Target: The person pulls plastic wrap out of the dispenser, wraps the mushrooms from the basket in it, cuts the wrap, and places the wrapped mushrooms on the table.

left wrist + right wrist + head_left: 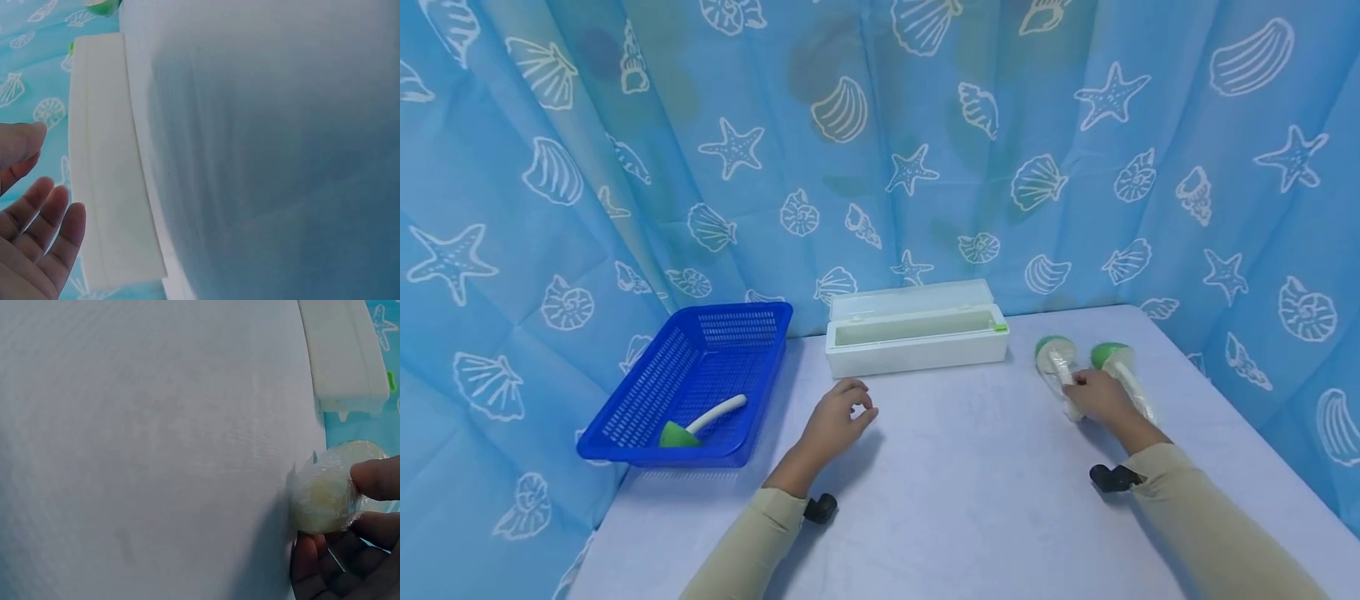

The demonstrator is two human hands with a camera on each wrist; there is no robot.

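In the head view, my right hand (pixel 1099 396) pinches the white handle of a green-and-white ladle (pixel 1057 354) in clear plastic wrap. The right wrist view shows thumb and fingers about the rounded, wrapped handle end (pixel 325 497). Just to the right lies a second wrapped ladle (pixel 1112 357). My left hand (pixel 838 418) is over the table in front of a long white box (pixel 917 357), holding nothing, its fingers loosely bent. That box has its clear lid raised at the back and a green tab at its right end.
On the left stands a blue plastic basket (pixel 760 400); inside it is another green ladle (pixel 679 435) with a white handle, unwrapped as far as shows. A white cloth covers the table (pixel 970 492). Behind hangs a blue shell-patterned curtain (pixel 880 208).
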